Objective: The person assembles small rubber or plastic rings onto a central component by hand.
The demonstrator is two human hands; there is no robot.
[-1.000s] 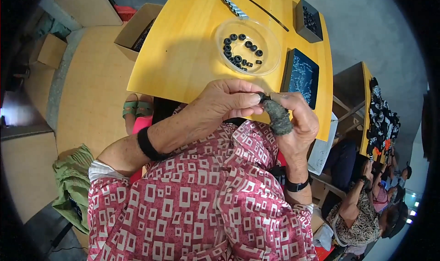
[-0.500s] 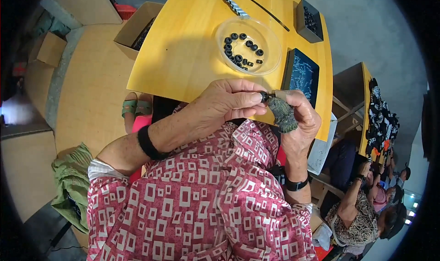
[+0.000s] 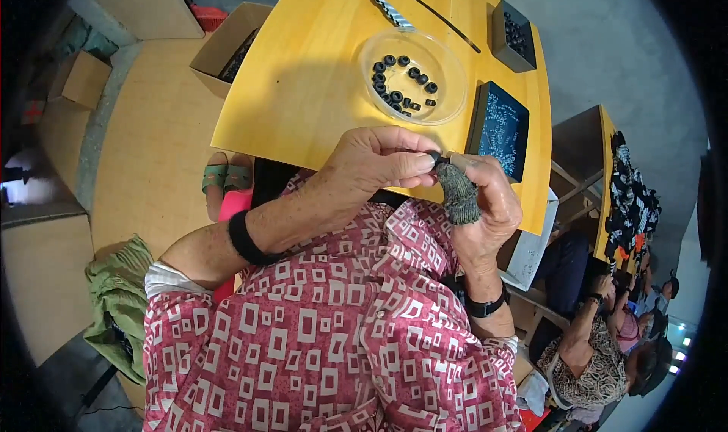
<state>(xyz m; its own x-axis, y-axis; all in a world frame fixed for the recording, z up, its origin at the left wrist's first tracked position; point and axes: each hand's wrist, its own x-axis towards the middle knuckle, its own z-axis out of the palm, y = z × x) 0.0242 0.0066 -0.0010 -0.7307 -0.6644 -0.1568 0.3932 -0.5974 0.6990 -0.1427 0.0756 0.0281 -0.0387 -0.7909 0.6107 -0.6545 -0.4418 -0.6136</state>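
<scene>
In front of my body, just off the table's near edge, my two hands meet. My left hand [image 3: 394, 159] pinches a small black round part [image 3: 434, 157] between thumb and fingers, most of it covered by the fingertips. Close against it is my right hand [image 3: 489, 201], its fingers bent inward and the tips by the same part. A grey-green knitted finger cover [image 3: 459, 195] sits on one finger of that hand. Whether the right fingertips hold a separate small piece is hidden. Beyond the hands, a clear round plastic bowl [image 3: 457, 106] contains several black ring-like parts [image 3: 396, 96].
On the yellow table [image 3: 303, 76], a dark tray of tiny pale pieces [image 3: 500, 125] lies right of the bowl. Behind it stands a black box of small parts [image 3: 514, 38]. A thin black rod [image 3: 436, 15] lies farther back. Co-workers [image 3: 591, 349] sit at the right.
My right hand has shifted slightly left and turned, and the knitted finger cover has swung with it. The left hand keeps its pinch in nearly the same place.
</scene>
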